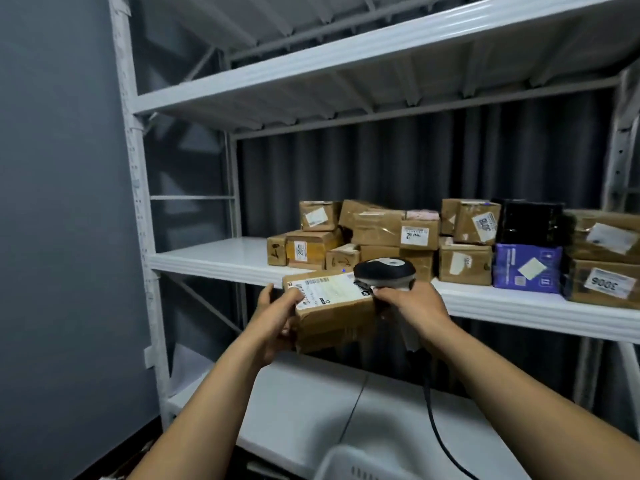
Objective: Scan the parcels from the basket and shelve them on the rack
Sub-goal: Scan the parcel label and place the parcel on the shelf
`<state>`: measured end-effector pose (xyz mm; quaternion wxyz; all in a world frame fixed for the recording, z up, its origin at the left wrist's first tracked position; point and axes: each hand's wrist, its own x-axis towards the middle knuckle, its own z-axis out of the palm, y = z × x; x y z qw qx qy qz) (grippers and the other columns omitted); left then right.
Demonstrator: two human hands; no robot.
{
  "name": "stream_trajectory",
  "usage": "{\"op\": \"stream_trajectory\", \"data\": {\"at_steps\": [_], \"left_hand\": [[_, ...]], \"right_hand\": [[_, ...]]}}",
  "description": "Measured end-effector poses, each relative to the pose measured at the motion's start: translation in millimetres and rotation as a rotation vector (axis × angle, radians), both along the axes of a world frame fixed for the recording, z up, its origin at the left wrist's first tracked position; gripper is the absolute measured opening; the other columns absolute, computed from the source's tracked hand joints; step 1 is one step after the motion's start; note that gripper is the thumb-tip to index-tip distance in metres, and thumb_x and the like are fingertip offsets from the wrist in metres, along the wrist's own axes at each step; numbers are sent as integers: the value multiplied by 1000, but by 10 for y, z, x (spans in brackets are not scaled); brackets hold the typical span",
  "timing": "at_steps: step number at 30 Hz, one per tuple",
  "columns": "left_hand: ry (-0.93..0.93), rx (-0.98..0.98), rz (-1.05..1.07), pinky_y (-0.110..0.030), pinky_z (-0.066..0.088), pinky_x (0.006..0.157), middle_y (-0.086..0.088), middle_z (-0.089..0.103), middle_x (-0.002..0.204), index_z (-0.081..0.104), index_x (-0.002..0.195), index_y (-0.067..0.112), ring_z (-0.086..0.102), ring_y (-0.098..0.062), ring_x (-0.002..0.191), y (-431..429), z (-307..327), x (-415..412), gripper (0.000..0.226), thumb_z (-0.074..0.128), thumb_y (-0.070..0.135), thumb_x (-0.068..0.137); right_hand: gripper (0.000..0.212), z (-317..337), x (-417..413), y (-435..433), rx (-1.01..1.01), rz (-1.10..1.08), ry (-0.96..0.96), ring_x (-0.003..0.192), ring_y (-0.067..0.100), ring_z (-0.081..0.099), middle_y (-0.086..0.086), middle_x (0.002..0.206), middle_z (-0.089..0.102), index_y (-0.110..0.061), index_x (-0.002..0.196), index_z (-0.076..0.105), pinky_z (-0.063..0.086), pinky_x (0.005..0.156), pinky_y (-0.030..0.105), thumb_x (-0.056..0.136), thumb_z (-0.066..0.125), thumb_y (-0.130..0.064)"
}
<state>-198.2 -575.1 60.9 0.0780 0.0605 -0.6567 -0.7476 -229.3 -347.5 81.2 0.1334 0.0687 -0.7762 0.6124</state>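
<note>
white basket (349, 460) at the bottom edge; left hand (277, 320) grips a brown parcel (332, 317), right hand (415, 306) grips a scanner (384, 273) beside its label (329, 287), before a rack (214, 261) of boxes (464, 268)

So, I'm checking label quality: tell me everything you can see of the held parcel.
The parcel is a brown cardboard box under glossy clear tape, with a white barcode label on its top face. It is held tilted in front of the middle shelf's edge. The left hand grips its left end, thumb on the label. The scanner in the right hand sits over its right end; contact cannot be told.
</note>
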Motion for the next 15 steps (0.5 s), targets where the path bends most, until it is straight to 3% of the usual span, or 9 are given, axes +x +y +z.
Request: {"op": "stream_trajectory", "data": {"at_steps": [2, 4, 6, 10, 15], "left_hand": [[22, 4, 15, -30, 51, 53, 0, 64, 81, 43, 133, 32, 54, -8, 46, -24, 65, -206, 40, 52, 26, 95], [28, 38, 41, -43, 59, 66, 1, 68, 103, 46, 132, 36, 67, -19, 79, -39, 133, -399, 40, 55, 29, 93], [34, 81, 90, -52, 58, 77, 1, 66, 108, 42, 134, 35, 66, -26, 99, -59, 193, -559, 46, 59, 30, 92], [80, 212, 220, -51, 59, 72, -1, 61, 110, 36, 136, 31, 64, -28, 101, -127, 317, -783, 55, 65, 29, 89], [158, 254, 390, -49, 59, 68, -3, 56, 114, 30, 139, 29, 62, -21, 91, -323, 417, -1015, 64, 69, 29, 88]], "right_hand": [[40, 89, -224, -18, 4, -3, 7, 76, 20, 71, 5, 86, 74, -10, 96, 73, 59, 73, 35, 67, 80, -36], [26, 187, -429, -37, -19, 24, 4, 68, 16, 69, 6, 82, 72, -6, 98, 70, 56, 64, 29, 79, 77, -22], [24, 280, -605, -85, -33, 59, -5, 69, 19, 70, 9, 85, 72, -2, 103, 68, 57, 64, 30, 83, 73, -14], [21, 430, -879, -206, -32, 76, 16, 75, 28, 72, 14, 85, 71, 1, 98, 67, 60, 69, 38, 83, 73, -13], [16, 528, -1047, -412, 23, 115, 16, 74, 30, 72, 16, 84, 72, 0, 92, 66, 59, 68, 39, 83, 73, -12]]}}
